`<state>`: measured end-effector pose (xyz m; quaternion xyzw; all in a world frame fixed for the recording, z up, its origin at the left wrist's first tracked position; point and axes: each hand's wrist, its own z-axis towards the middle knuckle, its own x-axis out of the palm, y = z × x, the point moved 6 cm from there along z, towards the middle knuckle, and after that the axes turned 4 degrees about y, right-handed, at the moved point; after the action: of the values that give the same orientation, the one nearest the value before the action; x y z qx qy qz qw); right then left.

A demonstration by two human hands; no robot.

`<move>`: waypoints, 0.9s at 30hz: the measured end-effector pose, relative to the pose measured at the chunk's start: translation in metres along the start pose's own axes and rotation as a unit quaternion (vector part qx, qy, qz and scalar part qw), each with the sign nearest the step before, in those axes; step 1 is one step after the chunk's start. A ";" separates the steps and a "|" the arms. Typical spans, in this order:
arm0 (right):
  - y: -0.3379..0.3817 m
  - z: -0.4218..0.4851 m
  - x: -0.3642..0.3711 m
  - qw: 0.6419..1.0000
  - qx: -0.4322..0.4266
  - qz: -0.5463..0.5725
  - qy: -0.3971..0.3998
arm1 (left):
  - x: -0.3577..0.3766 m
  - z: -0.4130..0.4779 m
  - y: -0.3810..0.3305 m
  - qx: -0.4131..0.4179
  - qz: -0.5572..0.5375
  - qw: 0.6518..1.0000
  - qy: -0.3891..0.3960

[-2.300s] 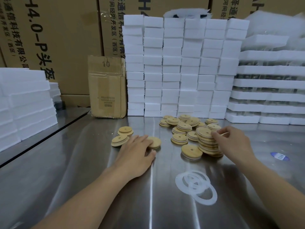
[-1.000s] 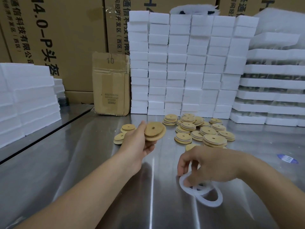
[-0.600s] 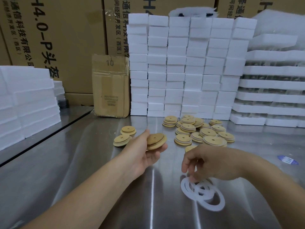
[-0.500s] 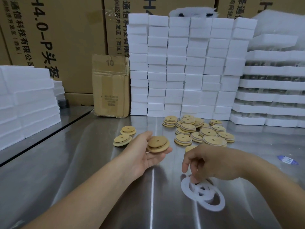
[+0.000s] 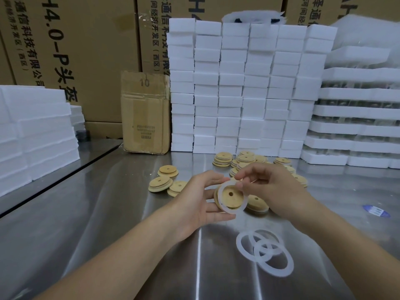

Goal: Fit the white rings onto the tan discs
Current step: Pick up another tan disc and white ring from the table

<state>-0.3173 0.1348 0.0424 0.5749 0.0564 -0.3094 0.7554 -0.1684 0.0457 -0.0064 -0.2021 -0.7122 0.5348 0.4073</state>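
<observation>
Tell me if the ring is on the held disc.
Partly on: ring circles the disc in the left hand; right hand pinches its rim. Seated? Cannot tell.

Big carton, back left (image 5: pixel 93 61): bold black print running sideways. I read "4.0-P头套", beside it "通信科技有限公", and smaller "(西区)".

Next carton to its right (image 5: pixel 155 16): "河间经济开发区" and "(西区)".

Small cardboard box (image 5: pixel 145 109): "10" stamped near the top. The print block lower down is too small for me.

Blue sticker (image 5: pixel 376 211) on the table (image 5: pixel 97 224): marks unreadable.
</observation>
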 end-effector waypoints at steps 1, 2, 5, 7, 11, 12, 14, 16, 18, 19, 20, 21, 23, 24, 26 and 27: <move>-0.001 0.000 0.000 1.000 0.002 0.005 -0.013 | 0.003 -0.001 -0.001 0.005 0.018 1.000 0.019; -0.002 0.000 -0.001 1.000 0.002 0.010 -0.025 | 0.005 -0.001 -0.001 0.013 0.047 0.998 0.037; -0.003 -0.001 -0.003 0.999 -0.003 0.011 -0.043 | 0.007 0.000 0.001 0.042 0.132 0.989 0.053; -0.003 -0.001 -0.003 0.999 -0.008 0.016 -0.037 | 0.005 0.001 0.001 0.057 0.159 0.985 0.041; -0.006 0.001 -0.002 0.999 -0.009 0.020 -0.029 | 0.002 0.002 -0.002 0.078 0.194 0.978 0.025; -0.006 0.001 -0.002 0.999 -0.008 0.019 -0.027 | 0.001 0.002 -0.004 0.080 0.201 0.976 0.024; -0.008 0.001 -0.002 1.000 -0.001 0.008 -0.024 | 0.001 0.002 -0.006 0.089 0.222 0.971 0.023; -0.011 0.001 -0.002 1.000 0.012 -0.004 -0.020 | 0.000 0.003 -0.007 0.104 0.261 0.959 0.021; -0.013 0.001 -0.001 1.000 0.022 -0.014 -0.011 | 0.000 0.003 -0.008 0.129 0.320 0.938 0.012; -0.014 0.001 0.000 1.000 0.025 -0.017 -0.003 | 0.000 0.003 -0.009 0.143 0.350 0.926 0.007; -0.015 0.000 0.002 0.999 0.027 -0.020 0.007 | 0.000 0.003 -0.009 0.152 0.371 0.916 0.005; -0.015 -0.001 0.003 0.999 0.029 -0.020 0.015 | -0.001 0.004 -0.009 0.156 0.382 0.911 0.005; -0.015 -0.001 0.003 0.999 0.030 -0.017 0.026 | -0.003 0.004 -0.011 0.157 0.391 0.907 0.007; -0.015 -0.001 0.003 0.999 0.031 -0.016 0.027 | -0.003 0.004 -0.013 0.159 0.395 0.905 0.009; -0.015 0.000 0.004 0.999 0.033 -0.017 0.028 | -0.005 0.003 -0.016 0.161 0.403 0.901 0.015; -0.016 0.000 0.004 0.999 0.033 -0.016 0.029 | -0.006 0.002 -0.018 0.160 0.409 0.898 0.017</move>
<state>-0.3224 0.1308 0.0274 0.6077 0.0769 -0.3059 0.7289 -0.1641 0.0338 0.0078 -0.4168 -0.4650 0.7573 0.1912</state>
